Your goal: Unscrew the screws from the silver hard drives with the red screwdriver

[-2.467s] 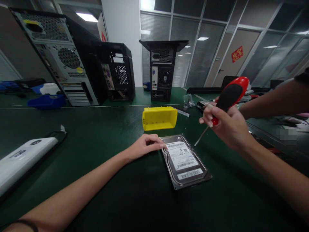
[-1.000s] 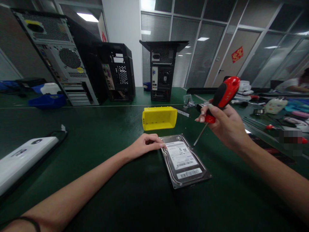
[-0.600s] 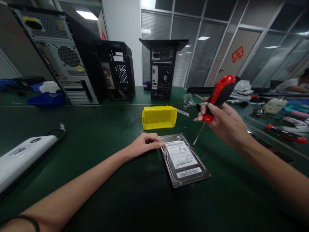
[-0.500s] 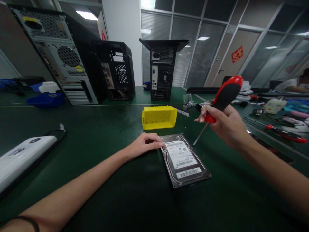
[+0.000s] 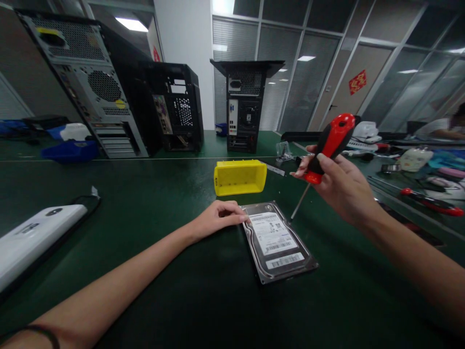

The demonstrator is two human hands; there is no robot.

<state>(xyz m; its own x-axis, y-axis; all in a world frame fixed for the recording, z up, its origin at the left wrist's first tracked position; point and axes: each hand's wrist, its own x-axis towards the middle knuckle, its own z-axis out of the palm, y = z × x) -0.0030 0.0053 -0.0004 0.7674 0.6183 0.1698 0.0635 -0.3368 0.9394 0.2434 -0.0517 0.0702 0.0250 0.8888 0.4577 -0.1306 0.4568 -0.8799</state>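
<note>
A hard drive [image 5: 278,241] with a white label lies flat on the green table [image 5: 152,194]. My left hand [image 5: 218,218] rests on the table with its fingertips pressed on the drive's far left corner. My right hand [image 5: 341,186] grips a red and black screwdriver [image 5: 327,145], held tilted. Its metal tip touches the drive's far right corner. A yellow plastic bin [image 5: 240,177] stands just behind the drive.
Three computer cases [image 5: 94,87] [image 5: 178,109] [image 5: 245,106] stand along the back. A white device [image 5: 32,237] lies at the left edge, a blue bin [image 5: 69,150] far left. Tools, among them another red screwdriver [image 5: 432,203], lie at the right, where another person [image 5: 445,127] sits.
My right hand keeps turning the screwdriver, so the handle tilts back and forth while the tip stays at the drive's far right corner. Another person's arm at the right has withdrawn. My left hand has stayed put.
</note>
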